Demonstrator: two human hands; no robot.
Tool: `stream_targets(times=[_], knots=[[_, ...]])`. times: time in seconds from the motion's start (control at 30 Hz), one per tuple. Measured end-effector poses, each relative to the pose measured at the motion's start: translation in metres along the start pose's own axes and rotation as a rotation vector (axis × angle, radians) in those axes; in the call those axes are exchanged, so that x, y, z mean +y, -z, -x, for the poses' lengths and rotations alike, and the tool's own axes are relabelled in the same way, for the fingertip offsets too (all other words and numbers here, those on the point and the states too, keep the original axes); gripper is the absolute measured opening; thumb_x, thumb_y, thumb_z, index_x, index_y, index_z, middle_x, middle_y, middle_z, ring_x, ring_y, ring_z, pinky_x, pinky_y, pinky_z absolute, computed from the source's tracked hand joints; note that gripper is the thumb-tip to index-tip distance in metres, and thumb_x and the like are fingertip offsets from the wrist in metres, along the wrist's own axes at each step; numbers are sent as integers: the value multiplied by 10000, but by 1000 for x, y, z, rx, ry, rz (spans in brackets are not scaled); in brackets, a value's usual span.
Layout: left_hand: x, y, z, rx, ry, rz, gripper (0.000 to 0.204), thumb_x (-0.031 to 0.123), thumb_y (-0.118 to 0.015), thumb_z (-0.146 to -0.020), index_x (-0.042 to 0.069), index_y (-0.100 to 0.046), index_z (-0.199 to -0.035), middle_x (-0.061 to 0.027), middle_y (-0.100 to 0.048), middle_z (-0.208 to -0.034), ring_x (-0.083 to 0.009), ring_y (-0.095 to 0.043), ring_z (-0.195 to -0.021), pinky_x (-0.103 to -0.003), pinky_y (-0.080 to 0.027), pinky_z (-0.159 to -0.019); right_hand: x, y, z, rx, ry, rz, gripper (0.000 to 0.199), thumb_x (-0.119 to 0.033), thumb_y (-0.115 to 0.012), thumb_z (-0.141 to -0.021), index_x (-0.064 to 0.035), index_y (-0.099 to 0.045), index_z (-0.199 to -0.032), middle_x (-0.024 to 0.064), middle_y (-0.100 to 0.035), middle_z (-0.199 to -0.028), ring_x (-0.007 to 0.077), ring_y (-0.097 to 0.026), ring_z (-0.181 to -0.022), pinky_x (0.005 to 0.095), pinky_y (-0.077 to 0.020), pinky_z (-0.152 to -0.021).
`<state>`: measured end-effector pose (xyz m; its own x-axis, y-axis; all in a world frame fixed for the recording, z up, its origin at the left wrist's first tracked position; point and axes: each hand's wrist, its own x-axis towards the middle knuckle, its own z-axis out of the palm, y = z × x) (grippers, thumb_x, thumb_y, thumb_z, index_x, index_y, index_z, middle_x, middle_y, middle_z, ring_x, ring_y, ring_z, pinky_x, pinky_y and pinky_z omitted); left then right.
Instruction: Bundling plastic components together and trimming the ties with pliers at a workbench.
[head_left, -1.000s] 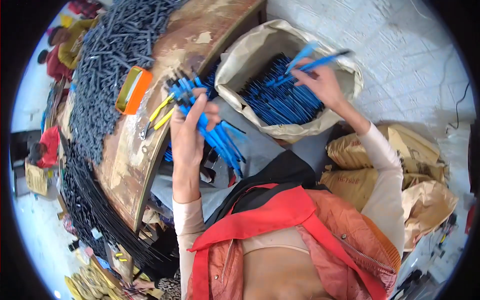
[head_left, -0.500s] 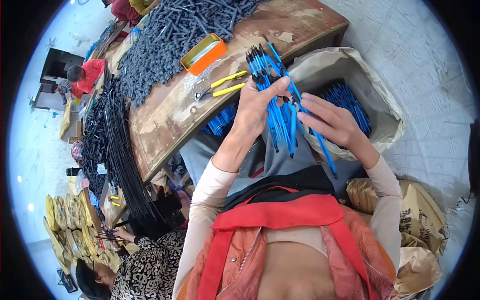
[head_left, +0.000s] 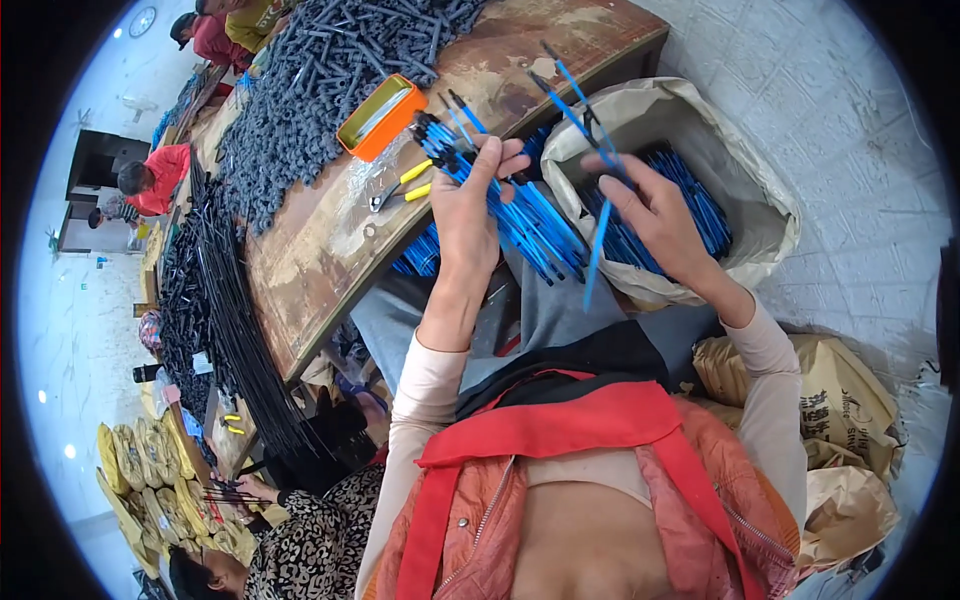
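While the left hand [head_left: 470,215] squeezes a bunch of blue sticks [head_left: 500,195] at the frame's middle top, the right hand [head_left: 655,215] pinches a few loose ones over the open sack [head_left: 760,190]. Loose sticks could slip and fall from that light pinch. At upper left, the worn wooden surface [head_left: 320,240] holds grey rods [head_left: 300,90], an orange tin [head_left: 378,117] and pliers [head_left: 400,187].

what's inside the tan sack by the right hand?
The sack holds a heap of blue rods. The right hand, holding a few rods, covers part of the heap; the sack's bottom cannot be seen.

Blue rods [head_left: 520,215], orange tin [head_left: 380,118].
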<state>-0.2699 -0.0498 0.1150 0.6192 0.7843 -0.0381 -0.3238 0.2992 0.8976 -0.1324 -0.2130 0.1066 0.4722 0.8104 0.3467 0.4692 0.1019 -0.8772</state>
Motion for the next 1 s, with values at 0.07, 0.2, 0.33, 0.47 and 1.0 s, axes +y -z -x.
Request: stream_targets(times=[0.07, 0.2, 0.33, 0.47, 1.0], knots=[[-4, -6, 5, -71, 40, -3, 219, 152, -683, -917, 30, -601, -1079, -118, -709, -967, -154, -685, -858, -234, -473, -593, -9, -3, 4, -272, -385, -432, 316, -278, -506, -1012, 7, -617, -1091, -64, -378, -566, 26, -323, -463, 198, -221, -453], [2, -23, 14, -278, 150, -16, 271, 132, -712, -885, 30, -613, -1116, -121, -715, -984, -137, -674, -849, -235, -477, -599, 1, -5, 7, -537, -645, -1190, 326, -281, -539, -995, 43, -563, -964, -64, -374, -597, 21, -338, -486, 205, -271, -453], [-5, -22, 11, -280, 111, -167, 210, 100, -732, -857, 15, -653, -1032, -110, -719, -927, -130, -668, -765, -242, -511, -596, -3, -4, 10, -412, -398, -509, 266, -220, -509, -1000, 11, -568, -1118, 1, -543, -678, 94, -523, -545, 236, -423, -549], [-9, -20, 15, -69, 4, -266, 138, 65, -704, -870, -1, -670, -987, -71, -697, -876, -142, -673, -741, -257, -559, -627, 9, -24, 20, -157, -222, -326, 250, -165, -461, -1022, 11, -549, -1176, 101, -682, -880, 182, -688, -747, 302, -528, -720], [66, 54, 65, -366, 324, -142, 400, 114, -636, -839, 46, -448, -1185, -273, -678, -957, -375, -704, -762, -397, -540, -578, 357, 79, 9, -392, -715, 1051, 252, -123, -530, -860, -6, -700, -1005, 244, -682, -1054, 389, -668, -985, 483, -532, -847]])
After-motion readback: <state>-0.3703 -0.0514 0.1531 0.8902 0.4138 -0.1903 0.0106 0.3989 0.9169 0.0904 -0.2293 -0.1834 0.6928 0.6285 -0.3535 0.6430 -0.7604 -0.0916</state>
